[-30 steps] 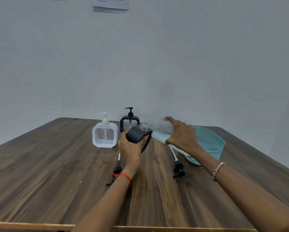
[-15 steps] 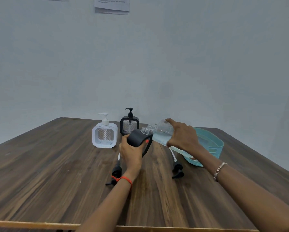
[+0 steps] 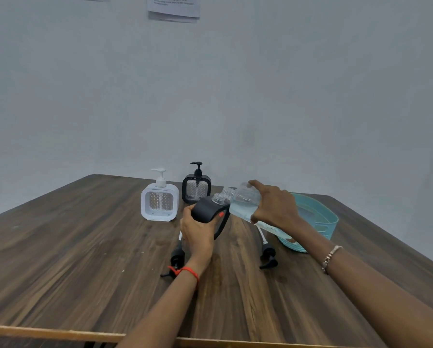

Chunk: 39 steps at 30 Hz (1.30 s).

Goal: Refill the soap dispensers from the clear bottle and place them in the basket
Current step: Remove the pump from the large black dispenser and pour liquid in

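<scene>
My left hand (image 3: 197, 231) grips a black soap dispenser (image 3: 207, 209), tilted, with its pump off and its open neck up. My right hand (image 3: 275, 204) holds the clear bottle (image 3: 240, 200) tipped toward the left, its mouth right next to the dispenser's neck. Pale liquid lies in the bottle's lower side. A white dispenser (image 3: 159, 203) and a second black dispenser (image 3: 196, 188) stand upright behind, pumps on. The teal basket (image 3: 320, 219) sits at the right, partly hidden by my right arm.
Two loose black pumps with white tubes lie on the wooden table: one (image 3: 176, 257) under my left wrist, one (image 3: 268, 254) below my right hand. The table's near edge (image 3: 59, 332) runs along the bottom. A paper sheet (image 3: 174, 7) hangs on the wall.
The bottle's mouth has stayed at the dispenser's neck. Both hands have shifted only slightly, and the view has tilted a little.
</scene>
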Motion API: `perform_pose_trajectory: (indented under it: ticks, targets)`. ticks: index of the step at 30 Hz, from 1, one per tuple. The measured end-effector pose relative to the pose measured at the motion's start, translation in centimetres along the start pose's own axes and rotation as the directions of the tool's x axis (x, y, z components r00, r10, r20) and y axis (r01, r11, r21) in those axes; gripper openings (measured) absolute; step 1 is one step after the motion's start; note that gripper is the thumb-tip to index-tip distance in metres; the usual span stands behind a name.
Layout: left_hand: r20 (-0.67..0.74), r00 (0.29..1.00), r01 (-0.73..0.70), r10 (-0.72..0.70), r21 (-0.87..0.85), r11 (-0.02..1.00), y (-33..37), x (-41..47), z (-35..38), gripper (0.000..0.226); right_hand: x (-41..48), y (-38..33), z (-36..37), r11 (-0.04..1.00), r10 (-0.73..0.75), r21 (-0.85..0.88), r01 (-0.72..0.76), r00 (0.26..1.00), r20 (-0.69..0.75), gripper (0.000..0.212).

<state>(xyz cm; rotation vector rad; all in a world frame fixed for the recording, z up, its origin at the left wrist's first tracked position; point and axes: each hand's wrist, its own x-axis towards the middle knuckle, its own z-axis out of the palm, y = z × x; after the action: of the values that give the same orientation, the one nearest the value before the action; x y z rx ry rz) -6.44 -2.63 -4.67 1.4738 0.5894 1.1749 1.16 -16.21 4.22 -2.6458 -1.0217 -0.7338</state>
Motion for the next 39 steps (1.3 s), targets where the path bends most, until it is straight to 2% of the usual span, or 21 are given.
perform_pose_trajectory:
  ticks: [39]
  targets:
    - [-0.025, 0.999, 0.047, -0.048, -0.047, 0.998, -0.09, 0.07, -0.64, 0.057, 0.04, -0.93, -0.30, 1.000, -0.012, -0.016, 0.013, 0.999, 0.035, 0.087]
